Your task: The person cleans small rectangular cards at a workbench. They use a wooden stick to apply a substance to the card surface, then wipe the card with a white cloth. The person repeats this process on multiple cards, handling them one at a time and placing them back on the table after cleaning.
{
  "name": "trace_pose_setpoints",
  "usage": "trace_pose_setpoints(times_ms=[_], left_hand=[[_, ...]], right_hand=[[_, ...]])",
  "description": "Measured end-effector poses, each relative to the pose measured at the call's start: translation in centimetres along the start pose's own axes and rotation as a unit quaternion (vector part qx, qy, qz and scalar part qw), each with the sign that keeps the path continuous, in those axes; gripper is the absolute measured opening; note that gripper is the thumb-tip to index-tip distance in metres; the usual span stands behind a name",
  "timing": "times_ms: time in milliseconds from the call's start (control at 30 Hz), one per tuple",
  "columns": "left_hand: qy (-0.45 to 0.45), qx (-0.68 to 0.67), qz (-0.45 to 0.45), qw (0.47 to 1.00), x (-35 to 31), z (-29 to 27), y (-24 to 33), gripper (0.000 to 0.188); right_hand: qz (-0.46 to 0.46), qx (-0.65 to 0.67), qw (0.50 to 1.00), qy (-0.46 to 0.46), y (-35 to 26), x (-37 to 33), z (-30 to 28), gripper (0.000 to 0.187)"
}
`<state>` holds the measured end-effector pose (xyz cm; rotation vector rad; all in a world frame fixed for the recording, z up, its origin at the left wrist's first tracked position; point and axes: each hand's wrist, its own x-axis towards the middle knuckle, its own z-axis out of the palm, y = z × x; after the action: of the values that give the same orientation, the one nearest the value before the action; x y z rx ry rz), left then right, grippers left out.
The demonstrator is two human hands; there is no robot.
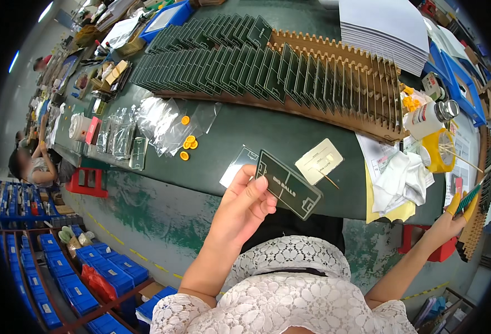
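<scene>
My left hand (244, 201) pinches a dark green rectangular plate (290, 188) with white playing-field lines, tilted above the table's front edge. Out at the far right, my right hand (444, 227), with yellow covers on its fingertips, grips a thin green piece (469, 197). That piece is beside a slotted rack (471, 236) holding dark plates; whether it is another plate I cannot tell. Just beyond the held plate lies a cream card (319, 160) with a thin brown stick (330, 181) across it. A clear plastic sleeve (237, 166) is partly hidden behind my left hand.
Long brown slotted racks (312, 108) full of upright green plates span the table's back. Orange finger cots (190, 142) and clear bags (170, 123) lie left. A white cloth (401, 186), bottle (432, 118) and yellow tape roll (439, 151) stand right. Another person (39, 167) sits far left.
</scene>
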<state>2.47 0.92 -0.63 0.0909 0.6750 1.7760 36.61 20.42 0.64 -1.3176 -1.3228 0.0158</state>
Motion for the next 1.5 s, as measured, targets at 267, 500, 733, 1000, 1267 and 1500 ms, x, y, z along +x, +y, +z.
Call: trace_pose_setpoints(times_ms=[267,500,733,1000,1267,1500], left_hand=[[0.038,-0.087,-0.086,0.992,0.1,0.7,0.5,0.011],[0.048,-0.179,-0.110,0.977,0.0,1.2,0.3,0.012],[0.065,-0.184,-0.099,0.976,0.1,0.9,0.4,0.014],[0.097,0.164,0.065,0.979,-0.8,2.2,0.9,0.022],[0.140,0.317,0.169,0.923,-1.3,0.7,1.4,0.013],[0.167,0.344,0.215,0.899,-1.5,0.7,1.7,0.016]], right_hand=[[0.053,-0.227,0.956,-0.179,14.2,1.7,-2.4,0.051],[-0.028,-0.291,0.936,-0.194,13.5,1.8,-1.0,0.045],[-0.051,-0.219,0.961,-0.159,5.7,1.1,-0.5,0.031],[-0.200,0.077,0.859,-0.465,-9.7,-8.0,4.7,0.021],[-0.325,-0.050,0.796,-0.508,-11.9,-9.9,7.0,0.011],[-0.387,-0.139,0.748,-0.521,-12.3,-10.5,7.8,0.010]])
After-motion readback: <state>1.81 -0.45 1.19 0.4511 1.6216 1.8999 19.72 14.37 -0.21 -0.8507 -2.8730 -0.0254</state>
